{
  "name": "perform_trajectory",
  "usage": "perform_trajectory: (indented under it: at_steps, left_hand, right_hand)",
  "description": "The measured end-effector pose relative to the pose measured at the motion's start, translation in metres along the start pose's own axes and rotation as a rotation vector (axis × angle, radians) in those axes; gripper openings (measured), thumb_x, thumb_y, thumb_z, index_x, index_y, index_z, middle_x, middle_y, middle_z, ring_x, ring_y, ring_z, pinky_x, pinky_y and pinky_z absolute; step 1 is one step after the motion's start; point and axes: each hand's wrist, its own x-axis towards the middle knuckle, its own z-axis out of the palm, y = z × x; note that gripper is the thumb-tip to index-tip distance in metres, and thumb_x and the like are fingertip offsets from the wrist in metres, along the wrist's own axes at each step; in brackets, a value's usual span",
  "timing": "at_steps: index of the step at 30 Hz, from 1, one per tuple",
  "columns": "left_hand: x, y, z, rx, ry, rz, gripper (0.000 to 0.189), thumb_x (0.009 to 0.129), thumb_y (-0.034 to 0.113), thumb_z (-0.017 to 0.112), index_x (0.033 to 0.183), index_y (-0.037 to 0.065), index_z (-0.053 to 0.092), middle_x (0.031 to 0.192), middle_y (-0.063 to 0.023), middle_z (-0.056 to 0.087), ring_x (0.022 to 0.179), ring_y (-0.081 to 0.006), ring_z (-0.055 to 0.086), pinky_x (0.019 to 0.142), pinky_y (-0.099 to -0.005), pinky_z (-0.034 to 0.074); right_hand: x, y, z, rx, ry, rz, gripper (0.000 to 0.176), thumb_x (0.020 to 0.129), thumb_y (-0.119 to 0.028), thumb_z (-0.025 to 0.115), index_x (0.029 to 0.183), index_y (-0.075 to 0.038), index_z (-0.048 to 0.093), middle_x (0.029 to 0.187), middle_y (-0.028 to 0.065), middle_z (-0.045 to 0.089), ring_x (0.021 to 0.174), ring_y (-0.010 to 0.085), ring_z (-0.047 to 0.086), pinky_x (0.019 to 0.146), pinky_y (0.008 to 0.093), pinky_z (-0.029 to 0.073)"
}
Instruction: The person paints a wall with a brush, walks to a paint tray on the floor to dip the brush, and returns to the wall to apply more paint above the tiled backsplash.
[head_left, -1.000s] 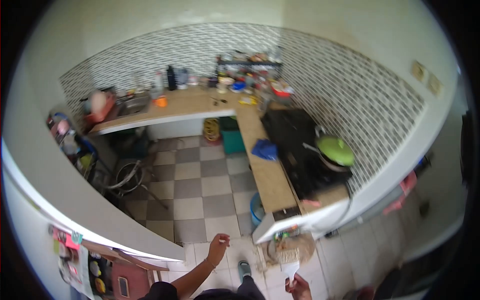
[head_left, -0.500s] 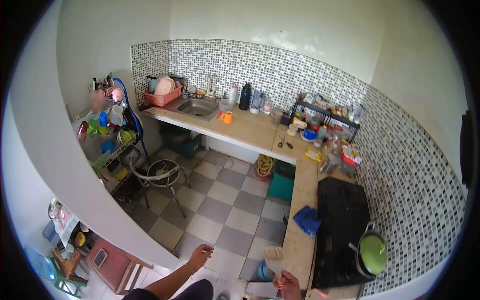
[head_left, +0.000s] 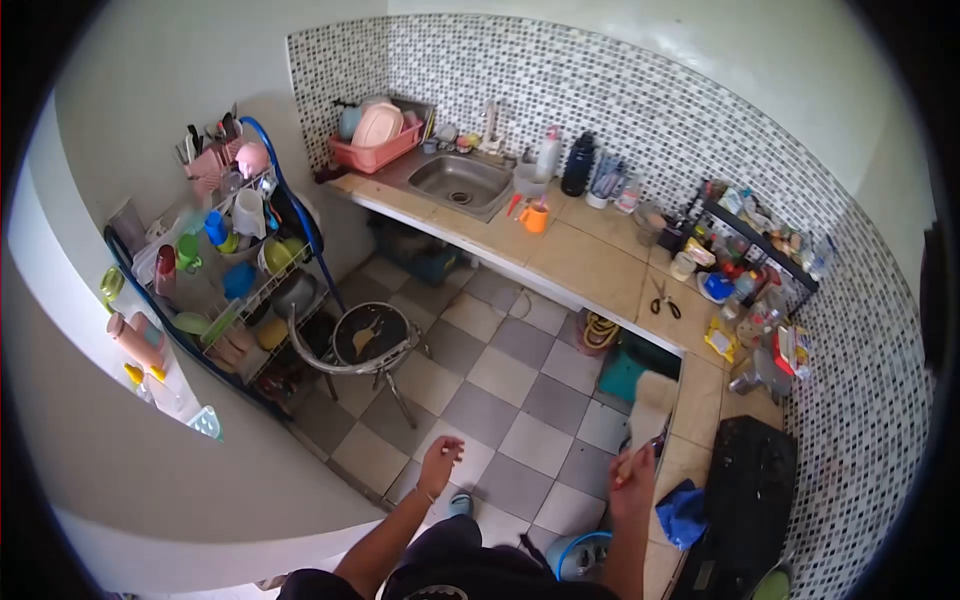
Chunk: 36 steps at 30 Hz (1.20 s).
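Observation:
My right hand, at the lower right beside the counter edge, is closed round the handle of a pale, flat-bladed utensil. The blade points up and away from me. My left hand is held over the checkered floor with its fingers loosely bent and apart, holding nothing. A blue cloth lies on the counter right of my right hand. Below that hand stands a container with a blue rim.
A round metal-framed stool stands left of centre by a dish rack. The counter holds a sink, an orange mug and scissors. A black stove is at the right.
The view has moved forward into the kitchen and swung left. My right hand and the utensil are raised higher in view. The green-lidded pan has slid mostly out of view at the bottom right.

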Motion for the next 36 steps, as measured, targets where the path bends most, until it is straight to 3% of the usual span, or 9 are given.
perform_trajectory:
  at_steps: [4, 5, 8, 13, 20, 24, 27, 30, 36]
  left_hand:
    - [0.088, 0.014, -0.016, -0.065, 0.126, 0.006, 0.019, 0.090, 0.011, 0.052, 0.107, 0.008, 0.061, 0.095, -0.0037, 0.064, 0.082, -0.0137, 0.060, 0.073, -0.0273, 0.046]
    - [0.106, 0.018, -0.017, -0.083, 0.158, -0.007, 0.021, 0.089, 0.011, 0.051, 0.108, 0.008, 0.061, 0.096, -0.0029, 0.063, 0.081, -0.0124, 0.060, 0.072, -0.0256, 0.046]
    - [0.154, 0.038, -0.015, -0.110, 0.155, -0.061, 0.022, 0.088, 0.010, 0.051, 0.107, 0.008, 0.061, 0.096, -0.0024, 0.063, 0.081, -0.0118, 0.059, 0.072, -0.0243, 0.045]
    - [0.257, 0.043, 0.000, -0.144, 0.173, -0.103, 0.023, 0.085, 0.006, 0.049, 0.104, 0.007, 0.062, 0.094, -0.0028, 0.063, 0.080, -0.0124, 0.060, 0.071, -0.0245, 0.045]
    - [0.425, 0.088, 0.006, -0.251, 0.346, -0.197, 0.025, 0.085, 0.005, 0.049, 0.105, 0.008, 0.062, 0.095, -0.0031, 0.064, 0.078, -0.0120, 0.061, 0.069, -0.0251, 0.047]
    - [0.480, 0.170, -0.007, -0.211, 0.338, -0.012, 0.024, 0.084, 0.002, 0.049, 0.105, 0.008, 0.061, 0.095, -0.0018, 0.063, 0.079, -0.0108, 0.060, 0.070, -0.0244, 0.047]
    - [0.509, 0.216, -0.019, -0.202, 0.436, 0.005, 0.023, 0.085, 0.000, 0.048, 0.103, 0.009, 0.060, 0.093, -0.0006, 0.062, 0.079, -0.0101, 0.059, 0.070, -0.0225, 0.046]
    - [0.545, 0.240, -0.033, -0.257, 0.415, 0.072, 0.022, 0.085, 0.001, 0.048, 0.102, 0.009, 0.059, 0.093, -0.0005, 0.061, 0.079, -0.0100, 0.059, 0.070, -0.0230, 0.046]
    - [0.674, 0.313, -0.040, -0.120, 0.264, 0.174, 0.016, 0.086, 0.006, 0.051, 0.100, 0.009, 0.059, 0.093, -0.0015, 0.061, 0.080, -0.0118, 0.061, 0.076, -0.0260, 0.045]
  right_hand:
    - [0.081, -0.027, 0.033, -0.371, -0.012, -0.048, 0.025, 0.096, -0.023, 0.059, 0.118, -0.014, 0.051, 0.080, 0.0032, 0.061, 0.061, 0.0133, 0.059, 0.046, 0.0208, 0.044]
    - [0.098, -0.030, 0.038, -0.426, -0.033, -0.030, 0.020, 0.096, -0.022, 0.059, 0.113, -0.013, 0.054, 0.079, 0.0035, 0.061, 0.059, 0.0125, 0.059, 0.051, 0.0231, 0.049]
    - [0.153, -0.019, 0.050, -0.574, 0.038, 0.029, 0.015, 0.097, -0.023, 0.057, 0.109, -0.014, 0.056, 0.074, 0.0024, 0.060, 0.056, 0.0110, 0.057, 0.046, 0.0214, 0.044]
    - [0.274, 0.011, 0.084, -0.670, -0.059, 0.090, 0.017, 0.098, -0.032, 0.057, 0.096, -0.015, 0.057, 0.074, 0.0008, 0.062, 0.056, 0.0083, 0.056, 0.042, 0.0195, 0.037]
    - [0.466, 0.016, 0.200, -0.691, -0.347, 0.029, 0.018, 0.096, -0.029, 0.061, 0.092, -0.013, 0.054, 0.076, 0.0014, 0.060, 0.061, 0.0078, 0.054, 0.047, 0.0195, 0.035]
    - [0.552, 0.024, 0.278, -0.852, -0.527, -0.135, 0.024, 0.089, -0.021, 0.067, 0.105, -0.006, 0.058, 0.086, 0.0020, 0.063, 0.074, 0.0075, 0.056, 0.060, 0.0203, 0.041]
    - [0.597, 0.050, 0.331, -0.709, -0.567, -0.175, 0.035, 0.085, -0.017, 0.069, 0.116, -0.003, 0.059, 0.097, 0.0020, 0.064, 0.086, 0.0078, 0.056, 0.074, 0.0225, 0.043]
    - [0.639, 0.061, 0.369, -0.719, -0.660, -0.038, 0.041, 0.084, -0.017, 0.071, 0.121, -0.003, 0.058, 0.106, 0.0013, 0.064, 0.092, 0.0087, 0.057, 0.081, 0.0246, 0.044]
    - [0.688, 0.078, 0.438, -0.494, -0.691, -0.042, 0.036, 0.086, -0.026, 0.072, 0.111, -0.004, 0.059, 0.090, -0.0011, 0.059, 0.080, 0.0081, 0.052, 0.070, 0.0224, 0.039]
